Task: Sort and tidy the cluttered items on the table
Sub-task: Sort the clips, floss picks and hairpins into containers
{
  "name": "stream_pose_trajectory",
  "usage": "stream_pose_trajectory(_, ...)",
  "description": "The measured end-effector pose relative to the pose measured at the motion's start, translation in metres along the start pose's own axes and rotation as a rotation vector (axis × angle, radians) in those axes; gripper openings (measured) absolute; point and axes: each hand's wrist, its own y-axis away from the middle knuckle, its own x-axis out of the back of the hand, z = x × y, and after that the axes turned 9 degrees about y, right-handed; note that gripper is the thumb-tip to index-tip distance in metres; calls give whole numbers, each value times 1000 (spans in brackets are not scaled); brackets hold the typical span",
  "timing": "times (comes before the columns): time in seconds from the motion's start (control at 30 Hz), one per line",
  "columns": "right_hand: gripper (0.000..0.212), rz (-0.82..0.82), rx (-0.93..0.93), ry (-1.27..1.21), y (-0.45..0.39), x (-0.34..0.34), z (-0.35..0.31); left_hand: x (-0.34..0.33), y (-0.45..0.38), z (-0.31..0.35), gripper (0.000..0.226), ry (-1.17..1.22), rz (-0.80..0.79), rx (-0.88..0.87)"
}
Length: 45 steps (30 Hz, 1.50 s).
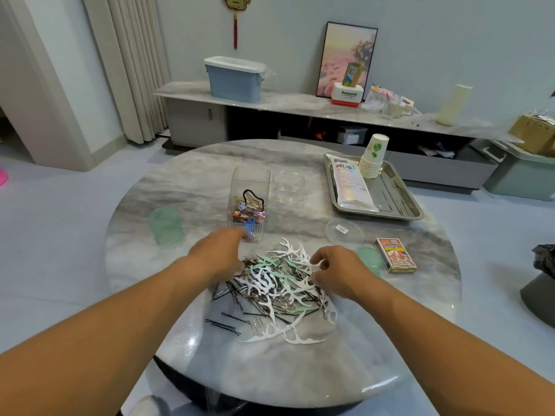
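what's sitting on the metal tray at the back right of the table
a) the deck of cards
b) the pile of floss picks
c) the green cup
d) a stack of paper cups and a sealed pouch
d: the stack of paper cups and a sealed pouch sit on the metal tray, while the card box lies on the table off the tray.

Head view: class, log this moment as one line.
left hand: at clear box | right hand: pinching white floss pick | pile: unsorted
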Motion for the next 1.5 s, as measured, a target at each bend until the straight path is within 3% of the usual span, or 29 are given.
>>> stream_pose_trajectory(0.1,30,17,14,73,-2,-1,-3,13,-7,-15,53,81,176,80)
stream_pose_trajectory(0.27,29,80,26,173,-7,-8,-13,8,-10,-38,50,119,265,135)
stream_pose_trajectory(0.37,27,128,37,175,-13,-10,-18,11,-12,-41,48,80,506,122)
stream_pose_trajectory(0.47,25,146,58,143,-19,-10,-22,26,-17,-55,63,-2,682,137)
stream_pose_trajectory(0.57,24,126,103,108,-21,-12,-28,41,-26,-84,80,38,518,265)
stream_pose_trajectory(0.67,22,84,226,102,-17,-15,-36,47,-30,-107,79,107,296,324)
stream_pose_trajectory(0.8,35,-7,465,177,-6,-24,-46,45,-24,-96,62,163,275,310)
stream_pose_trajectory(0.93,49,-26,554,302,0,-39,-55,39,-12,-58,53,146,159,209)
stream_pose_trajectory(1.17,36,-57,410,426,-3,-29,-50,23,2,-20,61,16,-5,87)
stream_pose_trajectory(1.3,31,-72,299,329,-3,-20,-43,23,6,-14,87,-19,5,55)
stream_pose_trajectory(1.4,48,-13,245,220,-3,-19,-45,25,7,3,65,-64,81,-131)
stream_pose_trajectory(1.5,59,-16,218,274,-5,-27,-50,17,9,17,39,-138,-105,-227)
